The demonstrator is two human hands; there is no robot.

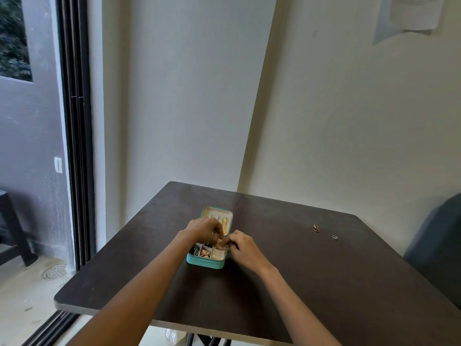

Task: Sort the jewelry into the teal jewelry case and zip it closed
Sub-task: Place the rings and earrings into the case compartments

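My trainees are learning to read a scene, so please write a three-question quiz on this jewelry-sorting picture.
1. True or false: the teal jewelry case is zipped shut.
2. How many rings lie loose on the table?
3. What do the left hand and right hand pinch together? A) a gold piece B) a zip pull

Key: 1 false; it lies open. 2 three: a pair of rings and a single ring. 3 A, the gold piece.

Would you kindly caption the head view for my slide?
Both hands, left and right, pinch gold jewelry over the open teal case; rings wait on the table.
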